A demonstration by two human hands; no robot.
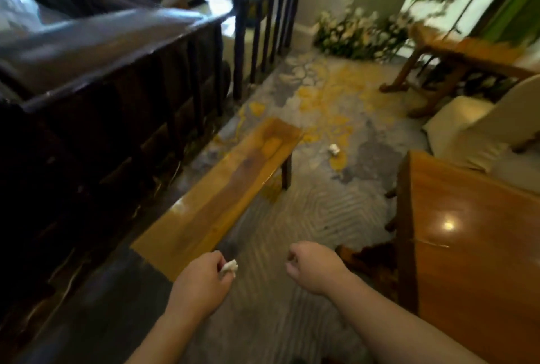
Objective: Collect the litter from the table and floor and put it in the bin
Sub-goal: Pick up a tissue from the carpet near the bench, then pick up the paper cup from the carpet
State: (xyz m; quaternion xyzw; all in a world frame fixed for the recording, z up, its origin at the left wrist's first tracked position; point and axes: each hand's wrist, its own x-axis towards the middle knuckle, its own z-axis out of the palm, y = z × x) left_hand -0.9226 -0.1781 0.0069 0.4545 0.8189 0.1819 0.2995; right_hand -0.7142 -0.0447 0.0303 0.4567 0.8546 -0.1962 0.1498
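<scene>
Holding: the left hand point(201, 282) pinches a small white crumpled paper scrap point(229, 267), its fingers point(225, 261) closed on it, over the near end of the long wooden bench.
Right hand: the right hand point(312, 265) is curled into a loose fist with nothing seen in it, held over the carpet just beside the left hand.
Floor litter: a second piece of white litter point(334, 149) lies on the carpet point(306, 217) past the far end of the bench, well apart from both hands.
Bench: the narrow wooden bench point(233, 188) runs away from the person along a dark wooden railing point(117, 118); its glossy top is bare where visible.
Tabletop: a polished brown tabletop point(473, 247) stands to the right, its visible part carrying only a light reflection.
Surroundings: a cream-covered chair point(473, 130) sits beyond the table, and white flowers point(356, 33) line the far wall.
Bin: cannot tell where it is.
Sharpness: the frame is blurred, so fine detail of the litter is unclear.
</scene>
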